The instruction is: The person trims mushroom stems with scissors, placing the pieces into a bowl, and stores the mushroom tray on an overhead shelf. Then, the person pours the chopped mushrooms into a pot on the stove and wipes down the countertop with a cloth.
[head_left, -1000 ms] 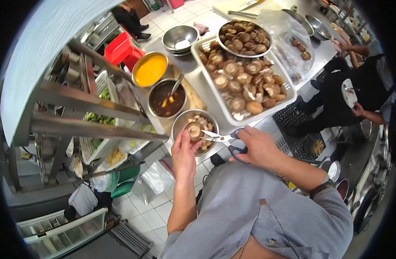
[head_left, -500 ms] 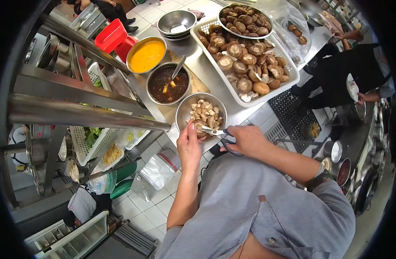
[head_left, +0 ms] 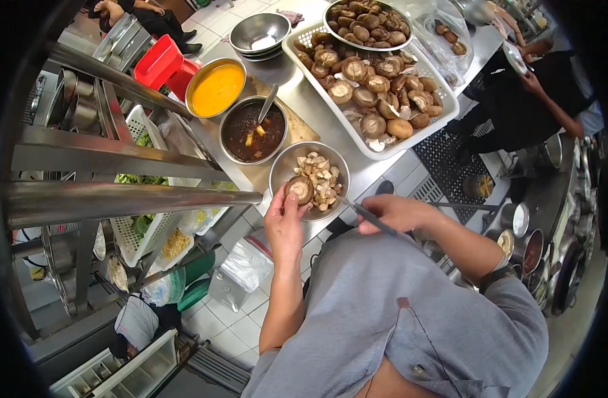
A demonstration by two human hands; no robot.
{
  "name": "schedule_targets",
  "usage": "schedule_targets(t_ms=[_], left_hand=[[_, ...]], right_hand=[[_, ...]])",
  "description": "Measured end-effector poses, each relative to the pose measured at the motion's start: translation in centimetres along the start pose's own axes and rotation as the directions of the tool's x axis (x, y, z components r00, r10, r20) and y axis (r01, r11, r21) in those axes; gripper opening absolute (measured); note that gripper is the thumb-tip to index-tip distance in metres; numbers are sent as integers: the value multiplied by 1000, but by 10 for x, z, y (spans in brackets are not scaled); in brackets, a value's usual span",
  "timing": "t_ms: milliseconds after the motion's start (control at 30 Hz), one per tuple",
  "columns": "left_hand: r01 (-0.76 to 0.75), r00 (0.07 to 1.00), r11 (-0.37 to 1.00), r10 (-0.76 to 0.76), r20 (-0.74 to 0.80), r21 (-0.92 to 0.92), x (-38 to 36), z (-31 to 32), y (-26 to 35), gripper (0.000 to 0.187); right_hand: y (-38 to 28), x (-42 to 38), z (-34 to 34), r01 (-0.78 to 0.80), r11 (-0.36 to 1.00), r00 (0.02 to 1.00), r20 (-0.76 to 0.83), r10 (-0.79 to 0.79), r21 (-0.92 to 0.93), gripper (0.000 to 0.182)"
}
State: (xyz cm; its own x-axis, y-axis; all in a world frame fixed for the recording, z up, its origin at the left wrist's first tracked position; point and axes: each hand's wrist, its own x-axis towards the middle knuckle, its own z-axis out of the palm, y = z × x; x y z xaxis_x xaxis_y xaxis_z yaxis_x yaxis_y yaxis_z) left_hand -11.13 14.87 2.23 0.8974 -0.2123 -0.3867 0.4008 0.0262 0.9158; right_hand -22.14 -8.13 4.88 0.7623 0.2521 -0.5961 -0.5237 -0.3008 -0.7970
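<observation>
My left hand (head_left: 284, 222) pinches a brown shiitake mushroom (head_left: 299, 190), its pale gilled underside turned up, over the left side of a steel bowl (head_left: 278, 166). Cut mushroom pieces (head_left: 325, 178) lie in that bowl. To the right, my right hand (head_left: 387, 215) is closed round the dark handles of a pair of scissors (head_left: 373, 219). Their blades point toward the bowl's right rim, apart from the mushroom. Beyond the bowl, a white plastic basket (head_left: 450, 118) holds many whole shiitake mushrooms (head_left: 365, 96).
Behind my bowl stand a bowl of dark sauce (head_left: 254, 129) with a spoon and a bowl of yellow liquid (head_left: 216, 87). A bowl of smaller mushrooms (head_left: 367, 23) rests on the basket. Metal shelf rails (head_left: 131, 202) run close on the left. A person in dark clothes (head_left: 536, 93) stands at right.
The scissors have drawn back right, away from the mushroom. My left hand has shifted slightly left and raised the mushroom, its underside now showing. The person at right has lifted a plate.
</observation>
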Motion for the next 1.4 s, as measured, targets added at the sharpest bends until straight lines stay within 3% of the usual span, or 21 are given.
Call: schedule_targets(t_ms=[200,300,500,600,767,833,900,967,1000,1033,1100,1167,1267,1333,1367,1400], left_hand=[[25,997,1000,-25,73,4,-15,13,22,39],[13,996,1000,-14,91,21,-20,15,28,38],[-24,993,1000,24,112,-7,-17,22,50,33],[-21,986,999,27,162,-34,-6,30,52,33],[-121,975,992,125,184,-34,35,73,72,33],[-261,949,965,250,192,34,83,101,79,34],[-393,919,910,385,80,134,129,141,99,33],[-595,755,678,656,10,432,195,168,97,31],[-547,778,655,628,29,521,212,179,102,31],[-495,801,622,597,42,607,232,187,103,31],[-435,715,309,690,116,846,281,192,84,32],[-491,611,189,770,181,851,295,193,77,30],[-394,613,101,770,179,914,289,205,79,28],[-417,602,9,752,269,909,291,206,75,27],[-428,590,-69,734,336,901,294,205,75,28],[-428,647,-47,681,342,903,293,205,80,28]], right_hand=[[-14,4,3,66,993,998,7,-66,-95,71],[-20,5,2,37,999,999,30,-37,-6,66],[-28,7,2,112,991,990,-94,-105,67,47],[-29,4,-8,48,998,989,-141,-55,-48,41],[3,-15,-37,76,985,988,-143,-55,153,35],[14,-25,-49,71,950,992,-125,-35,303,33],[18,-35,-61,87,951,988,-145,-45,297,29],[21,-44,-72,107,946,985,-165,-58,306,28],[21,-52,-78,164,940,975,-196,-108,299,39],[26,-56,-86,170,936,972,-210,-108,309,39],[44,-68,-102,173,926,969,-228,-98,337,38],[61,-81,-125,193,921,955,-281,-97,339,36],[82,-111,-164,199,924,908,-417,-49,325,33],[96,-126,-210,205,961,780,-624,-46,184,30],[115,-124,-239,132,991,672,-734,-100,-14,22],[104,-131,-265,152,988,559,-827,-64,27,26]])
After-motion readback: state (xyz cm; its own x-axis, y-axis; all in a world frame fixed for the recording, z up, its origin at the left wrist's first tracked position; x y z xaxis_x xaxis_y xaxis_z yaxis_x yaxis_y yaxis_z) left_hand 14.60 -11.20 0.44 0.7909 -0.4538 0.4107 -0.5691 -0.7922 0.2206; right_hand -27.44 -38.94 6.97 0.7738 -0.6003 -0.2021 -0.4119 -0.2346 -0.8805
